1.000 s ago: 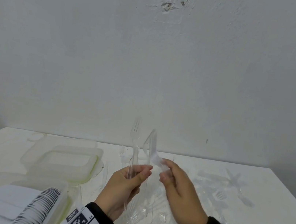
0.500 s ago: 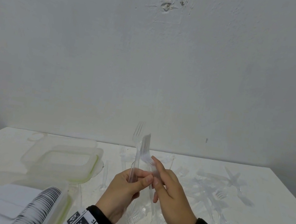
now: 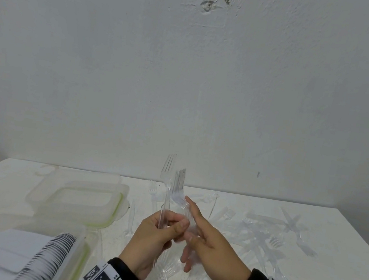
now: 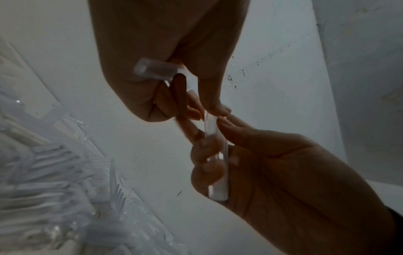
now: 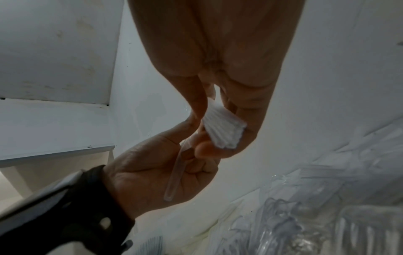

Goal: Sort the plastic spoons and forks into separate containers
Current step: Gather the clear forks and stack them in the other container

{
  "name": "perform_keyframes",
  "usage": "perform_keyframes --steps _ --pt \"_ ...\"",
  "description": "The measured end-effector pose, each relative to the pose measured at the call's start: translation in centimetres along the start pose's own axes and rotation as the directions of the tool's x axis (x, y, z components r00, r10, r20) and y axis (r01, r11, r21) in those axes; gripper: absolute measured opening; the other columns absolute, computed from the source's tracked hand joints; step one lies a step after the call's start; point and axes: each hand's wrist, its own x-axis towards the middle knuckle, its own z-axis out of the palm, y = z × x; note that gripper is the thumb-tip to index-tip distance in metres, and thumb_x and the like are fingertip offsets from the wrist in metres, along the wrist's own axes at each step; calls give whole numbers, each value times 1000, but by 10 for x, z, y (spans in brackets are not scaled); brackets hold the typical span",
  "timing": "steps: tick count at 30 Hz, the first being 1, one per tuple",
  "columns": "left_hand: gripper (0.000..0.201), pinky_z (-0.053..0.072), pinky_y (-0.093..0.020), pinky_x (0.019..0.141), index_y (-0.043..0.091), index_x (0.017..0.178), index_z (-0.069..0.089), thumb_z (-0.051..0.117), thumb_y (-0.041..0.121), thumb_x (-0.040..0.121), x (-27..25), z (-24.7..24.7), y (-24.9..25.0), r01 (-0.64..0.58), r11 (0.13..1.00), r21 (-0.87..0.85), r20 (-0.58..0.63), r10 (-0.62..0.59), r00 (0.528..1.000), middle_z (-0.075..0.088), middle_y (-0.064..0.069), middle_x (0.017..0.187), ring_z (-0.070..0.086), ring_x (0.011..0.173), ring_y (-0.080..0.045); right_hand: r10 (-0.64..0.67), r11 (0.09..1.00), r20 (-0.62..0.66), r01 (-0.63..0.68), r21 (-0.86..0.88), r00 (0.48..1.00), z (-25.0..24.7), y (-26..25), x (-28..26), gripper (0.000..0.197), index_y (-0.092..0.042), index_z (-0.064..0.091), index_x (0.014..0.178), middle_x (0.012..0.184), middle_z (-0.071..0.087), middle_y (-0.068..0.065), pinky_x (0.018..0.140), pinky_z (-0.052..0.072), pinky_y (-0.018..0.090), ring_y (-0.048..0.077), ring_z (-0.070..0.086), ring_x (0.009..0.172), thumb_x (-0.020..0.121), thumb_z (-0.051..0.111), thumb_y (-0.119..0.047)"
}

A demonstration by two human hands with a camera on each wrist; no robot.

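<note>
Clear plastic forks [image 3: 177, 186] stand bunched upright above the near middle of the white table [image 3: 340, 259], pinched by their handles in the right hand [image 3: 208, 244]. Just left, touching it, the left hand [image 3: 154, 238] grips one clear fork [image 3: 168, 178] upright. Loose forks [image 3: 267, 238] lie scattered right; translucent green-rimmed containers [image 3: 79, 196] sit left.

Head view: two containers [image 3: 79, 196] [image 3: 19, 247] occupy the lower left of the table [image 3: 342, 247]. Loose forks [image 3: 264, 238] lie lower right. Both hands, lower centre, hold forks upright.
</note>
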Motion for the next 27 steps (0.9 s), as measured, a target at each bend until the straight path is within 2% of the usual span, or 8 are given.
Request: perform_keyframes --steps 3,7,10,13,17,19,23,27 --pt "39 35 -20 56 8 93 69 81 32 65 0 1 -1 -3 1000 25 -34 4 999 56 4 64 41 51 -6 -3 1000 -16 2 -31 1000 -1 4 0 64 -57 22 138 85 58 2 69 54 31 15 54 63 102 38 -7" --pt "40 35 -16 49 7 98 69 76 31 67 2 -2 9 -14 999 -37 -92 11 996 42 11 52 32 47 -5 -11 999 10 11 -45 1000 -3 3 -5 63 -57 23 137 76 55 -5 71 51 28 13 51 60 101 36 -6" --pt "45 32 -16 47 9 94 69 77 39 62 5 -6 24 -71 997 -42 -100 66 993 36 11 52 29 47 -5 -8 999 50 11 -51 999 -5 1 -8 63 -53 23 140 76 54 -5 70 50 28 12 49 58 101 35 -5" --pt "46 30 -16 50 8 92 70 75 43 62 7 -4 36 -96 995 41 -79 99 992 40 14 51 30 45 -3 -4 999 73 8 -53 997 -4 2 -10 61 -49 20 143 76 55 -6 71 51 29 11 50 57 102 36 -6" --pt "64 32 -17 52 3 101 73 77 48 56 9 0 37 -112 990 88 -84 119 989 48 8 59 32 46 -4 -9 996 102 17 -83 995 -2 3 -11 63 -57 16 138 84 58 -6 66 52 29 16 55 66 102 38 -10" --pt "61 31 -15 47 4 101 73 75 48 59 9 2 35 -115 989 92 -85 123 989 44 9 57 29 46 -5 -13 989 100 27 -144 995 -1 4 -11 62 -58 13 134 91 59 -1 63 49 23 10 57 66 101 41 -14" --pt "52 33 -18 56 16 100 75 60 57 72 7 2 28 -96 989 110 -108 108 988 38 11 53 28 51 -7 -13 997 -34 10 -71 999 -1 11 -13 47 -49 29 132 70 56 -8 55 38 17 2 45 53 100 44 -18" --pt "54 41 -20 66 22 102 75 46 63 79 6 -3 21 -77 986 150 -105 94 990 62 12 72 37 56 -6 40 994 -261 -12 107 965 -22 -5 1 40 -47 46 122 62 44 -6 48 32 21 6 38 50 97 52 -16"
